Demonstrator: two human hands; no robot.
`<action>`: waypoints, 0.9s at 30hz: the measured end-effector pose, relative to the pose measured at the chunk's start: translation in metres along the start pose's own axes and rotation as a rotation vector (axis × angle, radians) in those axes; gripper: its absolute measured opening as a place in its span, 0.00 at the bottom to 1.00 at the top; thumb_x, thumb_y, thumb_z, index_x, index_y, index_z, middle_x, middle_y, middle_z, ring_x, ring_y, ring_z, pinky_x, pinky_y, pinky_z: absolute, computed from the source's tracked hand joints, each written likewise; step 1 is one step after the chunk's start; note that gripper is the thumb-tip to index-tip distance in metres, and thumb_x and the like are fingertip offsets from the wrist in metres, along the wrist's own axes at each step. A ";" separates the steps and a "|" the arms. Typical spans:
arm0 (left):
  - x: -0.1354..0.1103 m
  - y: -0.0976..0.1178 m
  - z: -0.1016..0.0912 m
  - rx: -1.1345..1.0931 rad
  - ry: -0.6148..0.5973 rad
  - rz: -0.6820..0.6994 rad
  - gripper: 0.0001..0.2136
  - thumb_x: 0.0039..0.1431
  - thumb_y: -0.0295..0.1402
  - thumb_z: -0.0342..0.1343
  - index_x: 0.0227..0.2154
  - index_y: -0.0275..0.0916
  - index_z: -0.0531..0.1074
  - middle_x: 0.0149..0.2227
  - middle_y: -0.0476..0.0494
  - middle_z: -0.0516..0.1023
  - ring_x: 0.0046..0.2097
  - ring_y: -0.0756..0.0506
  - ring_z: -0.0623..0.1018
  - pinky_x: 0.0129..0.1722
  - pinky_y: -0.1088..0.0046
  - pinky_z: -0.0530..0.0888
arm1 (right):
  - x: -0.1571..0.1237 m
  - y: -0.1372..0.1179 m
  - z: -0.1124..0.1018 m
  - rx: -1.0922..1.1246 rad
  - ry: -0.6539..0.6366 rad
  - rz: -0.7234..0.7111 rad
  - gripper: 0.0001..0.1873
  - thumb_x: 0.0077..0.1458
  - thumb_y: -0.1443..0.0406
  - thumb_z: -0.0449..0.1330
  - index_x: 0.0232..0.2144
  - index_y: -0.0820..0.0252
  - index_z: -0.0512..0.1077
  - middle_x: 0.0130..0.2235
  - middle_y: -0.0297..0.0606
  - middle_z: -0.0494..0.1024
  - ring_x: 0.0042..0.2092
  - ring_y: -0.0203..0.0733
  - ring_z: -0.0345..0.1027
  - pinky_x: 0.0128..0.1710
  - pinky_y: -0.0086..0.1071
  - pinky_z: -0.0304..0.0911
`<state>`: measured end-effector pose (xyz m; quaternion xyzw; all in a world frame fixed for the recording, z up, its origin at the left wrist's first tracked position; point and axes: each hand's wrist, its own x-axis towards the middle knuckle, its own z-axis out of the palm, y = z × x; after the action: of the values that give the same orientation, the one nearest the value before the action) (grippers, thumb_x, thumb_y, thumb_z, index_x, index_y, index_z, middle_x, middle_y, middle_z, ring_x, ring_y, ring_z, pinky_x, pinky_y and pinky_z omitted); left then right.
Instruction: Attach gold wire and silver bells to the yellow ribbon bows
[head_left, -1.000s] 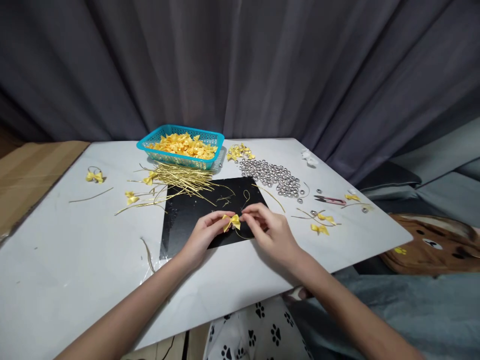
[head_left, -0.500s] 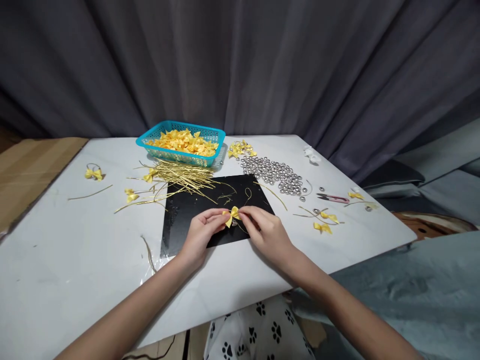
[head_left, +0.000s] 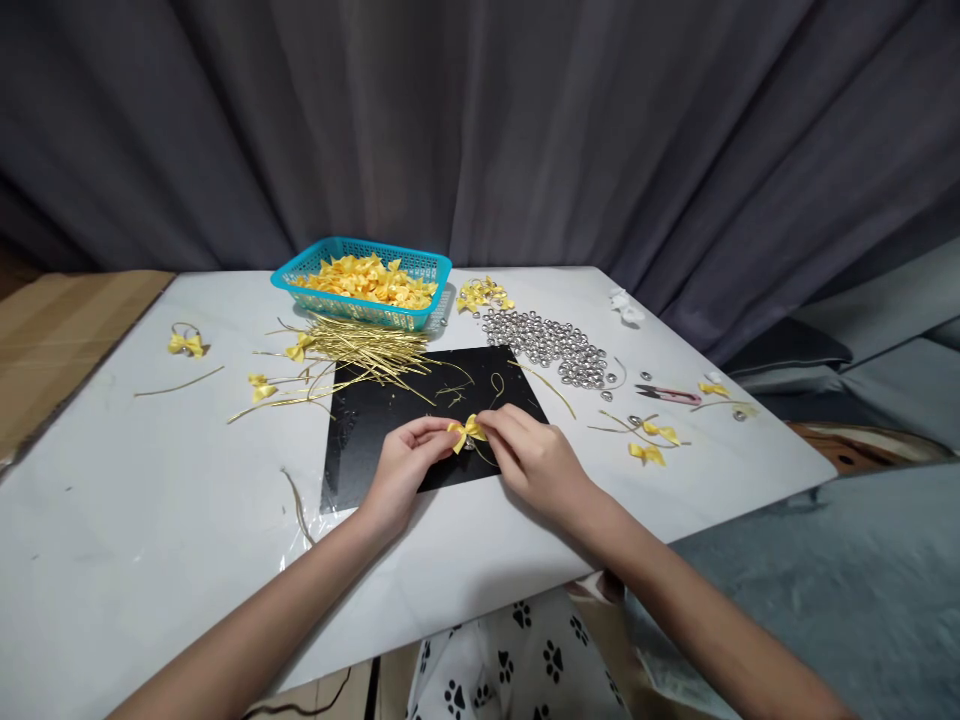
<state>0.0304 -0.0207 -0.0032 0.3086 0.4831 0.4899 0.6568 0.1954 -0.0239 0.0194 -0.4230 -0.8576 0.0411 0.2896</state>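
A yellow ribbon bow point(head_left: 468, 432) is pinched between my two hands above a black mat point(head_left: 375, 430). My left hand point(head_left: 405, 462) grips its left loop between thumb and fingers. On the other side, my right hand point(head_left: 531, 450) pinches the right loop. Just below the bow's middle sits a small silver bell or bead point(head_left: 469, 444), partly hidden. A thin gold cord point(head_left: 497, 384) makes a loop above the bow, and another length curves under my right fingers.
A turquoise basket point(head_left: 360, 299) of yellow bows stands at the back. Gold cords point(head_left: 367, 350) lie before it, with silver beads point(head_left: 555, 345) to their right. Thread snips point(head_left: 669, 395) and loose bows point(head_left: 646, 454) lie on the table's right; a cardboard sheet point(head_left: 82, 330) is far left.
My right fingers have shifted slightly on the bow's right loop, and the bow sits a little more level. The view has moved very slightly.
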 end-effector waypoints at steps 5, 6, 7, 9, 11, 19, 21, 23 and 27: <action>-0.002 0.001 0.003 0.035 0.013 0.022 0.09 0.38 0.33 0.66 0.24 0.36 0.76 0.27 0.47 0.78 0.31 0.51 0.74 0.34 0.76 0.69 | -0.001 0.001 -0.001 -0.031 0.003 -0.041 0.14 0.61 0.70 0.45 0.41 0.64 0.69 0.32 0.43 0.72 0.30 0.39 0.67 0.28 0.31 0.64; -0.002 0.002 0.004 0.049 0.010 0.024 0.09 0.38 0.34 0.66 0.24 0.36 0.76 0.27 0.48 0.77 0.31 0.51 0.74 0.33 0.76 0.69 | 0.000 0.001 -0.001 -0.026 0.003 -0.044 0.14 0.60 0.71 0.45 0.41 0.64 0.69 0.31 0.42 0.72 0.30 0.38 0.66 0.28 0.30 0.63; -0.003 0.003 0.004 0.063 0.005 0.025 0.09 0.39 0.34 0.65 0.24 0.35 0.75 0.26 0.48 0.77 0.31 0.51 0.74 0.32 0.77 0.69 | 0.000 0.001 -0.002 -0.017 0.002 -0.047 0.14 0.60 0.71 0.45 0.40 0.65 0.69 0.31 0.42 0.71 0.30 0.38 0.66 0.28 0.30 0.63; -0.004 0.004 0.005 0.083 -0.008 0.023 0.10 0.39 0.35 0.65 0.25 0.35 0.75 0.26 0.48 0.77 0.30 0.51 0.74 0.31 0.77 0.69 | 0.000 0.001 -0.002 0.003 -0.003 -0.047 0.13 0.60 0.71 0.45 0.39 0.65 0.69 0.31 0.41 0.70 0.30 0.38 0.65 0.28 0.29 0.62; -0.004 0.004 0.006 0.082 -0.012 0.018 0.11 0.39 0.36 0.65 0.25 0.35 0.74 0.25 0.48 0.77 0.29 0.51 0.74 0.32 0.77 0.69 | 0.000 0.001 -0.002 0.015 -0.017 -0.040 0.13 0.60 0.72 0.45 0.39 0.65 0.69 0.32 0.41 0.70 0.30 0.37 0.64 0.28 0.29 0.61; -0.002 0.002 0.004 0.070 -0.035 0.008 0.12 0.40 0.36 0.66 0.26 0.34 0.74 0.25 0.47 0.77 0.29 0.52 0.74 0.33 0.77 0.69 | 0.001 0.003 -0.001 0.006 -0.048 -0.036 0.12 0.59 0.73 0.45 0.37 0.65 0.68 0.31 0.39 0.68 0.29 0.36 0.63 0.29 0.28 0.60; -0.002 0.003 0.003 0.074 -0.036 0.007 0.12 0.40 0.36 0.66 0.26 0.34 0.74 0.25 0.47 0.77 0.28 0.52 0.74 0.33 0.77 0.69 | 0.001 0.004 0.000 0.011 -0.059 -0.042 0.11 0.59 0.73 0.45 0.37 0.65 0.68 0.31 0.39 0.67 0.29 0.36 0.62 0.28 0.28 0.59; -0.002 0.003 0.003 0.074 -0.033 0.007 0.12 0.40 0.36 0.66 0.26 0.34 0.74 0.24 0.47 0.77 0.28 0.52 0.74 0.33 0.77 0.69 | 0.001 0.005 0.000 0.014 -0.071 -0.044 0.11 0.59 0.73 0.45 0.37 0.65 0.67 0.31 0.39 0.67 0.29 0.36 0.62 0.28 0.28 0.59; -0.002 0.001 0.004 0.077 -0.030 0.012 0.12 0.39 0.36 0.66 0.26 0.34 0.74 0.24 0.48 0.77 0.27 0.52 0.73 0.32 0.77 0.69 | 0.001 0.005 0.001 0.023 -0.094 -0.033 0.11 0.59 0.72 0.45 0.37 0.65 0.67 0.31 0.39 0.67 0.29 0.36 0.62 0.28 0.28 0.59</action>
<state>0.0334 -0.0217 -0.0002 0.3440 0.4898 0.4703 0.6485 0.1984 -0.0195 0.0175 -0.4032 -0.8765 0.0661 0.2547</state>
